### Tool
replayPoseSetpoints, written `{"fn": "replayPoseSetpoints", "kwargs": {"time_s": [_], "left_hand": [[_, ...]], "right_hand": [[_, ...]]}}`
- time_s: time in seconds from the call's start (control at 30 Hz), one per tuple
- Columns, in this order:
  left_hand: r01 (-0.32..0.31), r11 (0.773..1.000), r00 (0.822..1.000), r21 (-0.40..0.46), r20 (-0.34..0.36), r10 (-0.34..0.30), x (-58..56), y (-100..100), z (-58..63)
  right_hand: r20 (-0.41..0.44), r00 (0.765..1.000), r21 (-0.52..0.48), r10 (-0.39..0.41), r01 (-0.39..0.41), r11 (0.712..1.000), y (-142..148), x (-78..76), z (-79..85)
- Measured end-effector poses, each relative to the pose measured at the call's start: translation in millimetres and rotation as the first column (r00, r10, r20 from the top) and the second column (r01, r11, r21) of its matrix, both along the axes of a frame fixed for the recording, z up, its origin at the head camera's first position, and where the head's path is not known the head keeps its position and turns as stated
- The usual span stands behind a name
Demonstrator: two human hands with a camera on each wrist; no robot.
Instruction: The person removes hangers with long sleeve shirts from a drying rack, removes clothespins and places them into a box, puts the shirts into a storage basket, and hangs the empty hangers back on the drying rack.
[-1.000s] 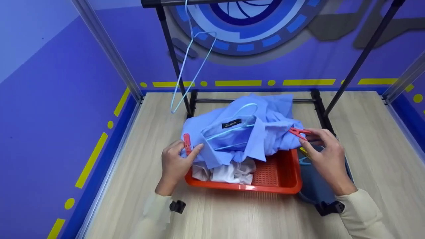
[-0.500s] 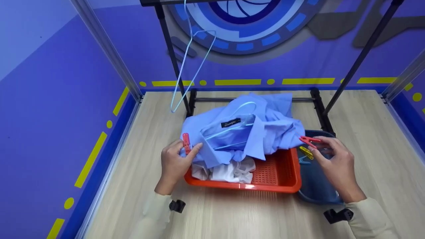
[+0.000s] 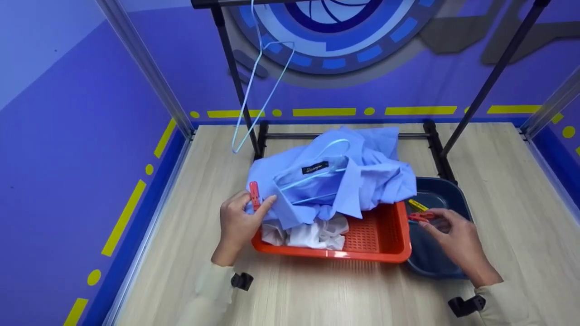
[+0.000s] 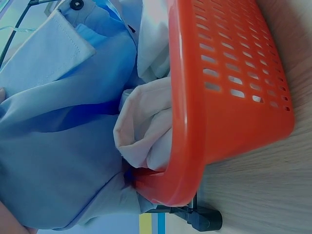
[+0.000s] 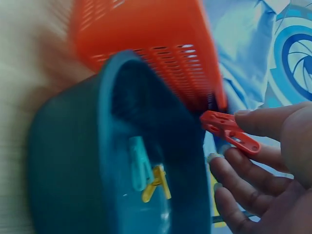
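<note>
A light blue collared shirt (image 3: pixel 385 179) lies over the red basket (image 3: pixel 335 255), with a pale blue hanger (image 3: pixel 312 179) showing inside its collar. My left hand (image 3: pixel 240 222) pinches the shirt at its left shoulder, thumb on top, where a red clothespin (image 3: pixel 254 195) sits. Right of the basket, my right hand (image 3: pixel 457 235) holds another red clothespin (image 5: pixel 229 130) between thumb and forefinger, its other fingers spread loosely. That clothespin is over the dark blue basin (image 3: pixel 435 258), apart from the shirt. Inside the basin are a yellow clothespin (image 5: pixel 157 184) and a light blue clothespin (image 5: pixel 140 165).
White cloth (image 3: pixel 312 237) lies in the basket under the shirt's front. Behind stands a black rack (image 3: pixel 494 77), its base bar on the tabletop (image 3: pixel 317 294). A second hanger (image 3: pixel 247 99) hangs from its top bar at the left.
My right hand has drawn the red clothespin off the shirt's right shoulder and brought it down toward me over the basin. The left hand has stayed in place.
</note>
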State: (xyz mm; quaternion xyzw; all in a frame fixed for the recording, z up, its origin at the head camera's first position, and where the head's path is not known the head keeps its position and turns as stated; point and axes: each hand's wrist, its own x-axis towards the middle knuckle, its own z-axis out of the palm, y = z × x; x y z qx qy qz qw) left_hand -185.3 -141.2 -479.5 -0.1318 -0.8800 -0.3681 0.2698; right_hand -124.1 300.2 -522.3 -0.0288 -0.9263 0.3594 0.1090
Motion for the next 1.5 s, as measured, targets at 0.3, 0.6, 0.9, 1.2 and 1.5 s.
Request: {"fn": "replayPoseSetpoints", "kwargs": {"time_s": [0.3,0.6,0.9,1.2,1.5], "left_hand": [[-0.001,1.000,1.000,0.002,0.017,0.001,1.0,0.3,-0.4],[0.003,0.999,0.999,0.033,0.041,-0.005,0.5,-0.9,-0.5],[-0.003,0.999,0.998,0.052,0.056,0.000,0.7,-1.9,-1.2],[-0.004,0.999,1.000,0.043,0.025,0.003,-1.6,-2.8,-2.9],[-0.004,0.999,0.999,0.049,0.034,0.002,-1.5,-2.3,-2.4]], "right_hand": [[0.184,0.979,-0.001,0.086,-0.087,0.996,6.0,0.8,-19.5],[0.284,0.951,-0.007,0.121,-0.124,0.992,7.2,2.4,-30.3],[0.384,0.916,-0.010,0.119,-0.125,0.992,10.8,3.1,-38.4],[0.469,0.881,0.015,0.065,-0.081,0.997,14.7,3.2,-34.7],[0.330,0.944,0.088,-0.014,-0.016,0.996,8.5,4.0,-21.9]]}}
